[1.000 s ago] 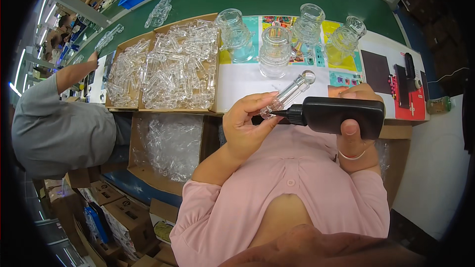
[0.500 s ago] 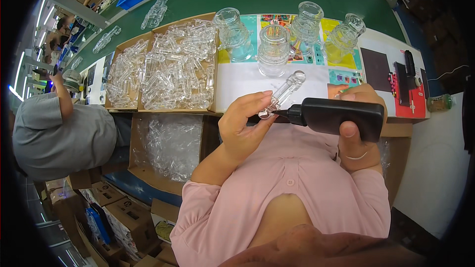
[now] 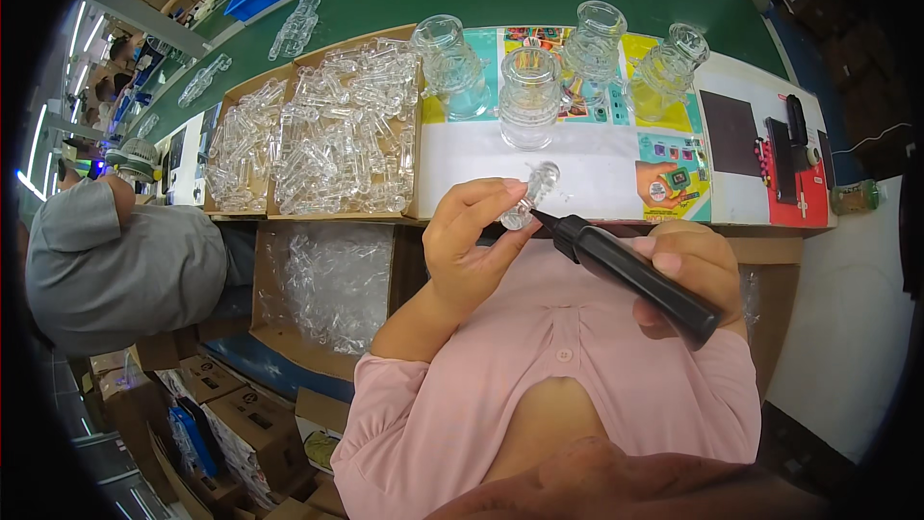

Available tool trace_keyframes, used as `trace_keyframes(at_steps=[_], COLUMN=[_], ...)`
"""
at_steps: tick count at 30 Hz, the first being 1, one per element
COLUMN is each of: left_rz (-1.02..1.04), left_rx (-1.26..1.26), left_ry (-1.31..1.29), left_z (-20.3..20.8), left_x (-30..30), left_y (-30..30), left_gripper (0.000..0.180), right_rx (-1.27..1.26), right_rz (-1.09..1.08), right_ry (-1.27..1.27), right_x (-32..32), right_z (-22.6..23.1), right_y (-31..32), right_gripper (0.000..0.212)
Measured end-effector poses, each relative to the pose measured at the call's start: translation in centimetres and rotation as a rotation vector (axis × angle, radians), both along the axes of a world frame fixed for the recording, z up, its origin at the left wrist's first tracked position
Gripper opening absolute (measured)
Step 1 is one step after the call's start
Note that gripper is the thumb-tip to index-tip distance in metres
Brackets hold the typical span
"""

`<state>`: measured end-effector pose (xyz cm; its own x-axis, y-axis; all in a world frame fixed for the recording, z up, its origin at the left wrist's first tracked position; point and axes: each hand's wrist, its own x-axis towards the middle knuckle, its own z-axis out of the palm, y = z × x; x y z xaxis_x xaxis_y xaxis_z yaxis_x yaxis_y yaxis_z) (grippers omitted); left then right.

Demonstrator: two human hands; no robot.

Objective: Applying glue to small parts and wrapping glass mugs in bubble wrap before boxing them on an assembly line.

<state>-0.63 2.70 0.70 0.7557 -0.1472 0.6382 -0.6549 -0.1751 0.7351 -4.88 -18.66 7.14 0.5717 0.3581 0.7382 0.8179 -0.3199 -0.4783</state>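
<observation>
My left hand (image 3: 472,246) pinches a small clear plastic tube-like part (image 3: 541,183) between thumb and fingers, above the table's near edge. In my right hand (image 3: 695,265) is a black squeeze bottle (image 3: 640,274) with a pointed nozzle, its body sloping down to the right. The nozzle tip points at the near end of the clear part, close to my left fingertips; whether they touch I cannot tell. Beyond my hands, several clear, ringed, vase-shaped plastic pieces (image 3: 529,101) stand upright on the covered table.
At the left, cardboard trays (image 3: 420,159) hold many clear parts. An open box (image 3: 371,351) with clear plastic bags sits below the table edge. A dark phone-like slab (image 3: 780,159) lies on a red sheet at the right. A person in grey (image 3: 120,260) works at the left.
My right hand has turned the bottle, so its rear end now slopes down toward me. The clear part has tilted in my left hand and looks shorter.
</observation>
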Motion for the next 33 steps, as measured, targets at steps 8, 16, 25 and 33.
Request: trace_keyframes(at_steps=[8, 16, 25, 33], left_rz=[-0.327, -0.485, -0.441, -0.311], left_rx=[-0.448, -0.566, -0.536, -0.428], left_ry=[0.552, 0.692, 0.628, 0.467], left_z=[-0.4, -0.2, -0.7, -0.9], left_x=[-1.1, -1.0, -0.9, -1.0], left_y=[-0.1, 0.3, 0.4, 0.4], left_gripper=[0.043, 0.041, 0.041, 0.041], right_rx=[0.149, 0.075, 0.037, 0.028], right_rz=[0.103, 0.157, 0.147, 0.143], right_ry=[-0.068, -0.227, -0.220, -0.234], right_x=[0.2, 0.6, 0.2, 0.3], right_z=[-1.3, -1.3, -0.5, -0.8], right_y=[-0.4, -0.1, 0.5, 0.2], right_gripper=[0.043, 0.044, 0.045, 0.046])
